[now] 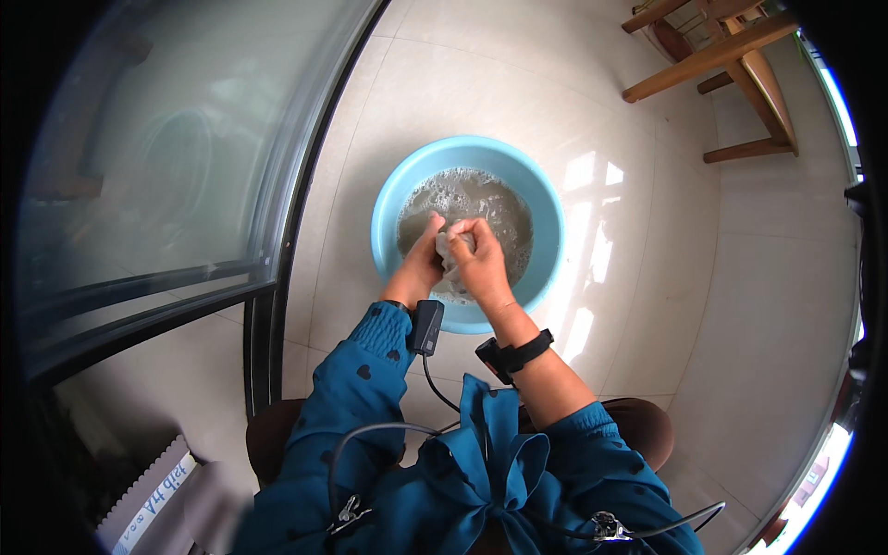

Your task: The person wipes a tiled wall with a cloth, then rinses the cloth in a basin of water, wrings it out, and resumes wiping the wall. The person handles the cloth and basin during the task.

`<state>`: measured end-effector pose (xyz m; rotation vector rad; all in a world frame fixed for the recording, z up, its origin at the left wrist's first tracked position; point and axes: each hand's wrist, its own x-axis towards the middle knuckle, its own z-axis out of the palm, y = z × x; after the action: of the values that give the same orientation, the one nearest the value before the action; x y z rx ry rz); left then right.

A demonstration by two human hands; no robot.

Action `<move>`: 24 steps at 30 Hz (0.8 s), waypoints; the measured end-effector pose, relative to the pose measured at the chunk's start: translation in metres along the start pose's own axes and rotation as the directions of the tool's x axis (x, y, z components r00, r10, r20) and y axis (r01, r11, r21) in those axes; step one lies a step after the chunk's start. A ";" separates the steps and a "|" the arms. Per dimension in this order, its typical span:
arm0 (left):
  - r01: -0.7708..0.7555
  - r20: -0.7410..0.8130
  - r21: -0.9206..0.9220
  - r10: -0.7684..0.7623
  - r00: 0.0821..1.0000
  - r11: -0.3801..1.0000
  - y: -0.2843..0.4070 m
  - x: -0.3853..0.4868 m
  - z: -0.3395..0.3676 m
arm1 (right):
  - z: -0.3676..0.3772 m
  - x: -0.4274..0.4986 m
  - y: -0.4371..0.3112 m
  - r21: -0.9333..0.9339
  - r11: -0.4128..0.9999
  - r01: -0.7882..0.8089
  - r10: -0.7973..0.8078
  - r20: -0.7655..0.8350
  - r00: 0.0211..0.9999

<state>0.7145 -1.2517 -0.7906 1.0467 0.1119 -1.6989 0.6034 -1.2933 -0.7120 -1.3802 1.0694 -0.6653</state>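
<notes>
A wet, greyish-white cloth (449, 258) is bunched between my two hands, over murky, sudsy water (501, 201) in a light blue plastic basin (544, 208). My right hand (480, 262) pinches the cloth from above, thumb and curled fingers closed on it. On the other side my left hand (420, 262) holds the cloth against its palm, thumb pointing up; its other fingers are mostly hidden. Foam lies along the water's far edge. The lower part of the cloth hangs down near the water, partly covered by my right hand.
Beside the basin on the left stands a glass door with a black frame (295, 208). Wooden chair legs (707, 59) are at the upper right on the tiled floor (499, 76). A dark cable (433, 378) runs from the device (428, 326) at my left wrist. A grey fabric item (156, 499) bearing writing lies lower left.
</notes>
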 end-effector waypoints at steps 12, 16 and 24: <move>-0.184 -0.089 -0.202 0.169 0.982 0.962 0.008 0.009 0.024 | 0.006 0.009 0.026 -0.083 0.996 -0.044 0.035 -0.114 0.993; -0.294 -0.109 -0.206 0.277 0.955 0.933 -0.013 0.010 0.031 | 0.009 0.026 0.020 -0.284 0.956 -0.071 -0.010 -0.274 0.962; -0.181 -0.034 -0.188 0.178 0.983 0.965 0.006 0.016 0.024 | 0.003 0.032 0.049 -0.176 0.981 0.086 -0.116 -0.169 0.979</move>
<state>0.7045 -1.2785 -0.7842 0.9004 0.1822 -1.4839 0.6089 -1.3136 -0.7668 -1.5510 1.2266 -0.8006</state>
